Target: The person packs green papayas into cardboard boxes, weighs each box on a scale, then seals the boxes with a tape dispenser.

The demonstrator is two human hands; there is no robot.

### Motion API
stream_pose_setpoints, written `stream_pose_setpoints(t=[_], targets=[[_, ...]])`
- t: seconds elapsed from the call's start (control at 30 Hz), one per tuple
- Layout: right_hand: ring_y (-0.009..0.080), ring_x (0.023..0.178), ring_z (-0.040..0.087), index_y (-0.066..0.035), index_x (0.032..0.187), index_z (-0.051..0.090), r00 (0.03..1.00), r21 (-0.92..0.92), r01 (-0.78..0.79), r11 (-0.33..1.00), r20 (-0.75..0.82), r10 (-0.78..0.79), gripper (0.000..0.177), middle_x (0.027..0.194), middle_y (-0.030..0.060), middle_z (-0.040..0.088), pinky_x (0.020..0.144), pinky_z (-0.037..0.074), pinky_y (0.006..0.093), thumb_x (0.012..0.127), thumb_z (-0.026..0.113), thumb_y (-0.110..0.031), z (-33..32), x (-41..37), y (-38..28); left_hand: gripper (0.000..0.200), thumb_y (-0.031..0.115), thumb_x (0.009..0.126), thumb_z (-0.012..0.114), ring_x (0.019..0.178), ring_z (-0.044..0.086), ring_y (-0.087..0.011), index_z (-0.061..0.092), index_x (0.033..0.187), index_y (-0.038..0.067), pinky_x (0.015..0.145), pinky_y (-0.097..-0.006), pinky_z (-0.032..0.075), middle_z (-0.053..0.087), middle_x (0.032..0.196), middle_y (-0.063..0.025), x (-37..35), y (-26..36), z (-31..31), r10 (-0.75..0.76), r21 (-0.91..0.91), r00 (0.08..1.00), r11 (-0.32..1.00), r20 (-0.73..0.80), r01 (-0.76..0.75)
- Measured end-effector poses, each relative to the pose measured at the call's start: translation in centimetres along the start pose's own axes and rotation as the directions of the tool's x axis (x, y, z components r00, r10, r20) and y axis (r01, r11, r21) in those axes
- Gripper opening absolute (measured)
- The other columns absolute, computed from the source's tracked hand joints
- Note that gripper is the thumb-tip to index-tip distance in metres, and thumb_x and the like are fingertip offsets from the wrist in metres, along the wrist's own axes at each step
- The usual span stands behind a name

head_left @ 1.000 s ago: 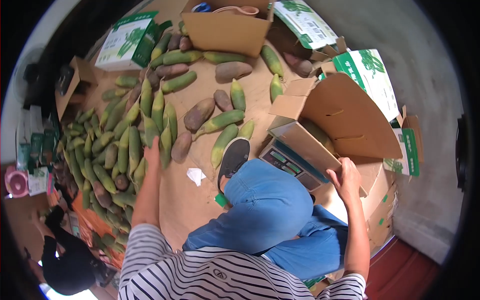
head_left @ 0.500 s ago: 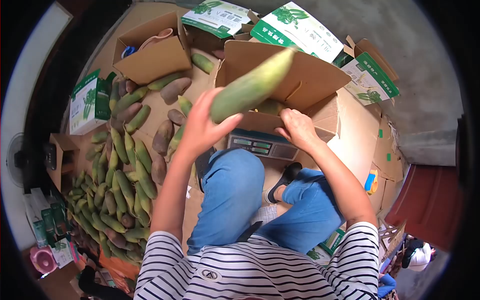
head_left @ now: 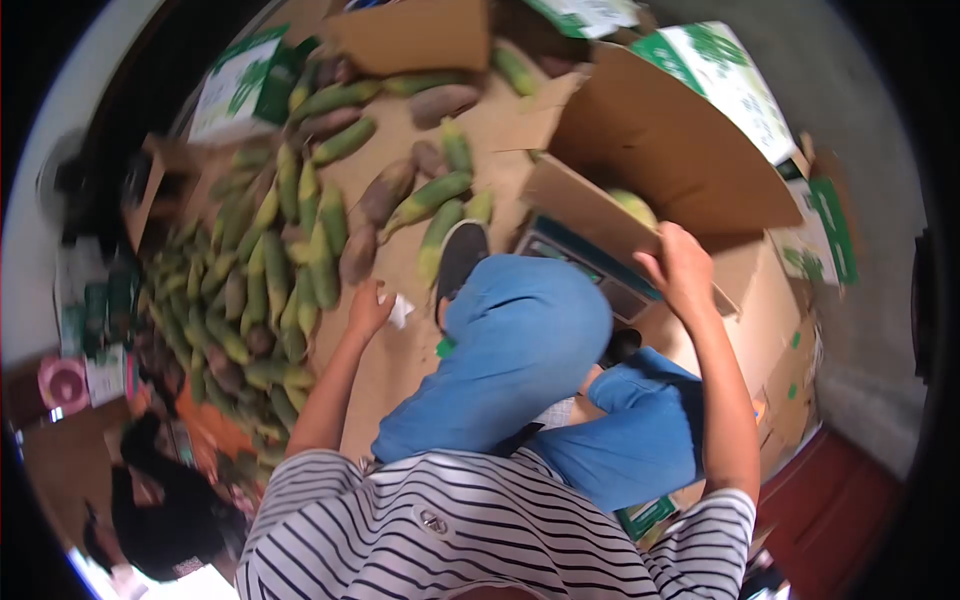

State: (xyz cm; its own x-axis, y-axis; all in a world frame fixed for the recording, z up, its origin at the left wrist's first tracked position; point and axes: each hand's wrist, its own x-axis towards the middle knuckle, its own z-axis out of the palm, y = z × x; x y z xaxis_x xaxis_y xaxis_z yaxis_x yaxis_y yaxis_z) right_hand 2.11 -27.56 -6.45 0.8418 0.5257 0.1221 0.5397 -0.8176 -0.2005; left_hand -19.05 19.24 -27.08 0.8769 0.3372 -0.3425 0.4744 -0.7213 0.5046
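Observation:
My left hand (head_left: 370, 310) is low over the cardboard floor, holding nothing, its fingers a little apart. It is beside a white paper scrap (head_left: 401, 311) and close to the right side of a pile of long green radishes (head_left: 270, 270). My right hand (head_left: 685, 268) grips the near flap of an open cardboard box (head_left: 690, 140), thumb on my side, fingers over the edge. Inside the box part of a green radish (head_left: 634, 206) shows; the flap hides the rest. Under the box is a scale (head_left: 585, 262) with a display panel, partly covered by the flap and my knee.
Loose green radishes and darker reddish roots (head_left: 387, 190) lie between the pile and the box. Another cardboard box (head_left: 415, 40) stands at the back. A green-and-white printed carton (head_left: 240, 88) is at left, another (head_left: 725, 85) at right. A person in black (head_left: 170, 500) is at lower left.
The green radish in my left hand is gone from it, and that hand has moved down and left toward the pile. The view has turned left. My right hand stays on the box flap.

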Motion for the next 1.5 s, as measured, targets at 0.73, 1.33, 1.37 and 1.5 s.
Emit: stream_pose_setpoints(t=[0.73,1.33,1.37,1.5], targets=[[0.0355,0.088,0.06,-0.002,0.104,0.053,0.988,-0.044,-0.101,0.994,0.115,0.106,0.04,0.092,0.0168,0.061,0.074,0.048,0.0418,0.079,0.074,-0.026,-0.5,1.0,-1.1,0.082,0.048,0.064,0.079,0.115,0.056,-0.038,0.055,0.122,-0.004,0.099,-0.0428,0.043,0.06,0.119,-0.0253,7.2,-14.2,-2.7,-0.523,0.023,0.837,0.846,-0.157,0.533],[0.0307,0.085,0.059,-0.003,0.091,0.048,0.999,-0.002,-0.024,1.0,0.024,0.024,0.033,0.086,0.0125,0.058,0.07,0.05,0.0416,0.078,0.072,-0.022,-0.3,0.3,-0.1,0.058,0.014,0.08,0.076,0.111,0.053,-0.0227,0.044,0.125,-0.004,0.094,-0.0355,0.044,0.053,0.122,-0.0157,-2.8,9.9,-3.1,-0.087,-0.631,0.975,0.773,-0.206,-0.064],[0.0306,0.085,0.06,-0.003,0.091,0.048,1.0,0.003,-0.024,1.0,0.016,0.023,0.033,0.087,0.0126,0.058,0.07,0.05,0.0414,0.078,0.072,-0.021,-0.2,0.2,-0.1,0.06,0.01,0.081,0.074,0.113,0.052,-0.0226,0.041,0.128,-0.005,0.097,-0.0356,0.042,0.051,0.124,-0.0154,-1.2,11.6,-4.1,0.031,-0.655,0.944,0.713,-0.328,-0.251],[0.0308,0.084,0.058,-0.004,0.095,0.048,1.0,0.035,-0.029,0.999,0.01,0.029,0.033,0.088,0.0126,0.057,0.072,0.048,0.0413,0.08,0.07,-0.023,-0.1,0.0,0.2,0.051,0.003,0.084,0.063,0.113,0.054,-0.0231,0.041,0.13,-0.006,0.1,-0.0369,0.041,0.053,0.126,-0.0153,-0.6,28.3,-11.3,0.206,-0.553,0.647,0.371,-0.734,-0.746]])
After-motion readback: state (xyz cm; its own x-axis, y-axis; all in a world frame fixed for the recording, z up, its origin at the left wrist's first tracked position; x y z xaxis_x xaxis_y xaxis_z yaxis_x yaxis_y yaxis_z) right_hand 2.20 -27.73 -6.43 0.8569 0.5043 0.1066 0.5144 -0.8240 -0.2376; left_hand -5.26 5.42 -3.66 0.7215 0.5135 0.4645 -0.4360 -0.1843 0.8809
